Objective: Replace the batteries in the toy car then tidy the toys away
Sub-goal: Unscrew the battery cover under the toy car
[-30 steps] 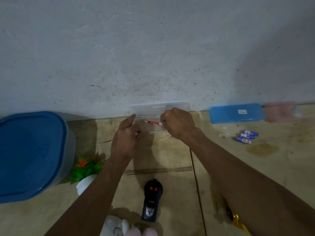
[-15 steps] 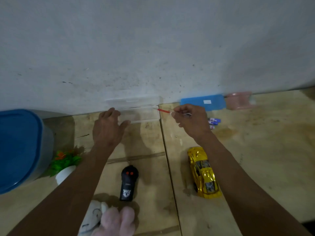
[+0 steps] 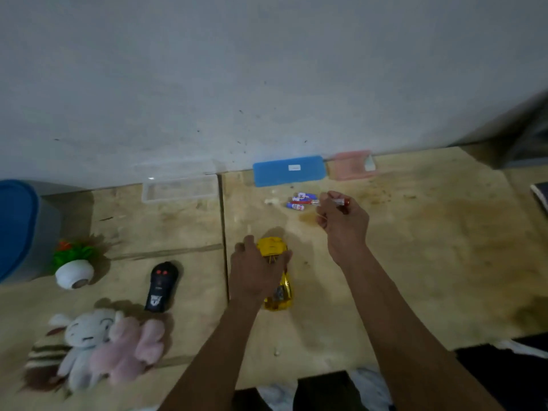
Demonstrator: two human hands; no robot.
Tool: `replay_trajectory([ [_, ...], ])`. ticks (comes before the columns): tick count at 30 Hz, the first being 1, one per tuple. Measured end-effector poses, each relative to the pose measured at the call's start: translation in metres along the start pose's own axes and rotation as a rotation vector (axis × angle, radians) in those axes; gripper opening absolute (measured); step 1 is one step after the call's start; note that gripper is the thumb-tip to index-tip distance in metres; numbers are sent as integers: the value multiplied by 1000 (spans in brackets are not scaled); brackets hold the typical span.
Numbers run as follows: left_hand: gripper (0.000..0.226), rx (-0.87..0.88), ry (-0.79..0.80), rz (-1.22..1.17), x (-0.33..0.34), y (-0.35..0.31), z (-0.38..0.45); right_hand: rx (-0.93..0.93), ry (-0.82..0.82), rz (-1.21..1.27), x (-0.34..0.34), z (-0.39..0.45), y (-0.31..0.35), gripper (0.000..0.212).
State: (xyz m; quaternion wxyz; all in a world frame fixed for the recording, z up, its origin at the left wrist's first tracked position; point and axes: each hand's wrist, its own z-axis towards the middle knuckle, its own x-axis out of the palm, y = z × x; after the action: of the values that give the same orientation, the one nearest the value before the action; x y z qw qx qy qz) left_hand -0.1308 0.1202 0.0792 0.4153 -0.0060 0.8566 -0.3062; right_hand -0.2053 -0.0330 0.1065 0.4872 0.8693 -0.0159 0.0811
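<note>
The yellow toy car [image 3: 272, 247] lies on the wooden table, pointing away from me. My left hand [image 3: 256, 271] grips it from above, fingers curled round its middle. My right hand [image 3: 342, 223] hovers to the right and farther back, pinching a small red-handled screwdriver [image 3: 340, 202] whose shaft points left. Just beyond its tip lie three blue, white and red batteries [image 3: 299, 200]. A black remote control [image 3: 161, 286] with red buttons sits left of the car.
A clear open box [image 3: 181, 189], a blue case [image 3: 289, 171] and a pink box [image 3: 353, 165] line the wall. A blue-lidded bin [image 3: 17, 229], a small potted plant [image 3: 74, 264] and plush toys [image 3: 98, 345] occupy the left side.
My right hand lifted the screwdriver out of the clear box and carried it right, above the batteries. My left hand left the box and came down onto the yellow car.
</note>
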Motion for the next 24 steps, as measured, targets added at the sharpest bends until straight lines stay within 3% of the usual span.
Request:
replay_trajectory([
  [4,119,-169,15,71,43,-13,-28,21,51,-82,-26,6,4,11],
  [12,105,-235,-101,-52,56,-16,-27,58,111,-132,-49,9,7,11],
  [15,102,-293,-141,-382,45,-11,-29,80,131,-117,-48,1,21,10],
  [17,95,-375,-115,-753,31,-12,-38,86,152,-82,-44,-5,36,10],
  [21,50,-330,-4,-1341,-2,-17,-57,8,240,-11,-30,-28,72,10],
  [24,68,-160,125,-1479,-32,-22,-74,-97,344,-19,-19,-56,99,9],
])
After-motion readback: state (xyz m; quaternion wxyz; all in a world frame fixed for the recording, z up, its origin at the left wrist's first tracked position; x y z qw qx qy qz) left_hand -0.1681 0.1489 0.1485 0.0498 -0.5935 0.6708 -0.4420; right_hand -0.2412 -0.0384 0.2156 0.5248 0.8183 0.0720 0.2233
